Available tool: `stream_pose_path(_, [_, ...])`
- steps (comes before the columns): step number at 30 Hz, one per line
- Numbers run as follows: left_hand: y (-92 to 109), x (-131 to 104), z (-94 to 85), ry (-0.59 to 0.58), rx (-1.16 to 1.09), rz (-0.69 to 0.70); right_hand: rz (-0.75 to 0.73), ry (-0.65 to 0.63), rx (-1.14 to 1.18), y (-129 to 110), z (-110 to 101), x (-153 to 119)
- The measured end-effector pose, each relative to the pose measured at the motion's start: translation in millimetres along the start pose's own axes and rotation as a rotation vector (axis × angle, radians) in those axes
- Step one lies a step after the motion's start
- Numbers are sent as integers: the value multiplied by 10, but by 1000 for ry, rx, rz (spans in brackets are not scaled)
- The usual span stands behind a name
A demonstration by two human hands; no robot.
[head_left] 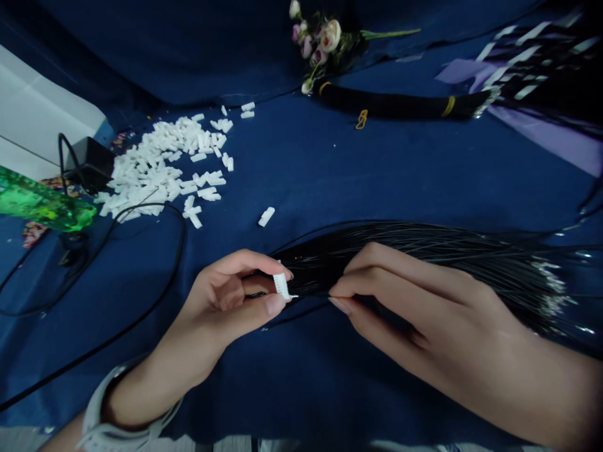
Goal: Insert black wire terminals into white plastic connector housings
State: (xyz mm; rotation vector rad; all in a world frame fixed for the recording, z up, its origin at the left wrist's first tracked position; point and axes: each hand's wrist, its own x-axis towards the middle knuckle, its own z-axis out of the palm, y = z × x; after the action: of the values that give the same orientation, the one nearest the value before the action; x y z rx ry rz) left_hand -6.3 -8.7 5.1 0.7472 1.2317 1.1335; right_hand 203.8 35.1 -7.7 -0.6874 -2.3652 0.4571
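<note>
A: What fills the scene?

B: A table (301, 169) draped in dark blue cloth, with a spread of loose black wires (475, 254) fanned across its near side, silvery ends gathered at right.

A: And behind them?

B: A tied black bundle (386, 105) lies toward the far edge, cinched by two yellow bands, with a cluster of pale and mauve flowers (325, 39) just beside its left end. At left, a heap of white connectors (151, 160) spills over the cloth, a black box (89, 164) near its edge.

A: The hands at work?

B: A person's right hand (433, 314) reaches over the loose wires, thumb and forefinger pinched on a single thin wire (313, 295). The left hand (217, 311), a light gray band (94, 417) at its wrist, is curled, thumb and fingertips gripping one small part.

A: Which part?

B: A held connector (281, 285), white and ridged along one side, tilted between the fingertips in front of the wires. A lone connector (266, 216) lies on the cloth beyond, apart from the heap.

A: And the smallest detail?

B: The wire's silvery tip (294, 296), at the held connector's lower end; whether it has entered cannot be told.
</note>
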Motion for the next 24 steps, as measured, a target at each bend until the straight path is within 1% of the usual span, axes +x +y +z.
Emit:
stream_pose_path(4, [-9, 1, -17, -6, 13, -10, -1, -9, 5, -6, 4, 0])
stream_pose_path(7, [-28, 9, -56, -63, 34, 15, -1, -18, 3, -14, 5, -1])
stream_pose_path(11, [-54, 11, -85, -126, 84, 36, -5, -75, 10, -21, 14, -15])
stream_pose_path(13, [-63, -1, -65, -111, 92, 22, -31, -95, 8, -23, 35, -23])
stream_pose_path(16, [-69, -27, -4, -37, 75, 4, -77, -89, -42, -26, 80, -27])
stream_pose_path(18, [-67, -43, 32, -10, 64, 10, -100, -77, -91, -28, 106, -26])
stream_pose_path(21, [-66, -55, 49, -13, 75, 28, -126, -53, -120, -33, 132, -24])
stream_pose_path(24, [-80, -50, 20, -43, 88, 35, -136, -44, -98, -36, 153, -24])
